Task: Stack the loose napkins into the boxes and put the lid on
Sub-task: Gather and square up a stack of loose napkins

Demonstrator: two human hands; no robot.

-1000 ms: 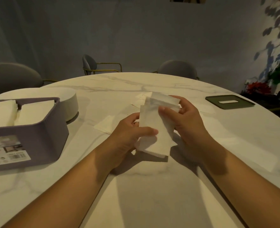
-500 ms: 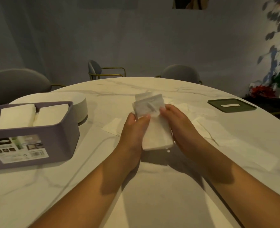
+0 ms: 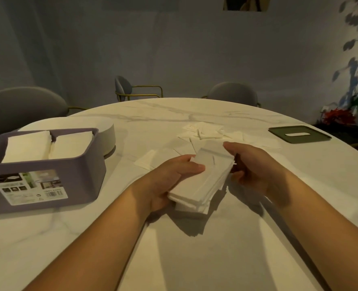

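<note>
Left hand (image 3: 169,177): grasps the napkin stack (image 3: 207,177) from its left side, above the desk (image 3: 194,259).
Left fingers (image 3: 192,169): the thumb lies flat across the top sheet; the other fingers curl under the stack and are mostly hidden.
Right hand (image 3: 255,164): holds the right edge of the same stack.
Right fingers (image 3: 234,147): curled, with the tips on the far right corner of the top sheet; the thumb sits against the edge below.
Napkin stack: white, tilted, the near end lower; the lower sheets are fanned out of line.
Purple box (image 3: 85,171): on the desk at left, well apart from the hands, lid off, printed label on its front wall.
Box contents (image 3: 29,145): two piles of white napkins, side by side.
Loose napkins (image 3: 205,131): scattered flat on the desk beyond the hands.
Dark green lid (image 3: 314,136): flat on the desk at far right, slot facing up.
White round object (image 3: 110,135): just behind the purple box; type cannot be determined.
</note>
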